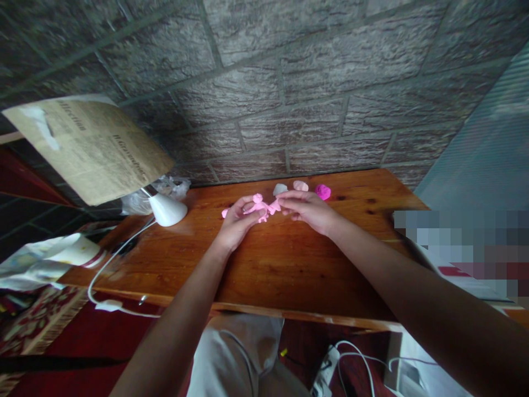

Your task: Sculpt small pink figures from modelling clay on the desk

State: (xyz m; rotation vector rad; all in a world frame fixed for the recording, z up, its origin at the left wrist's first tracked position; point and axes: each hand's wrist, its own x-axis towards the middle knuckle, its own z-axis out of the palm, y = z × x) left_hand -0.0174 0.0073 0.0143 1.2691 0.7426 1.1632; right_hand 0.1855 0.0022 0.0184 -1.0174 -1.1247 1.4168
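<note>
Bare forearms (pixel 190 286) lead to both hands (pixel 242 220) (pixel 308 210), clamped on the pink figure (pixel 258 204) between them.

Seen from the middle of the worktop (pixel 289 264), three clay lumps (pixel 323 192) lie in a row toward one o'clock near the wall (pixel 256 110), with a table lamp (pixel 168 210) at ten o'clock beside a plastic bag (pixel 136 203), and a power strip (pixel 327 368) below at five o'clock.
</note>
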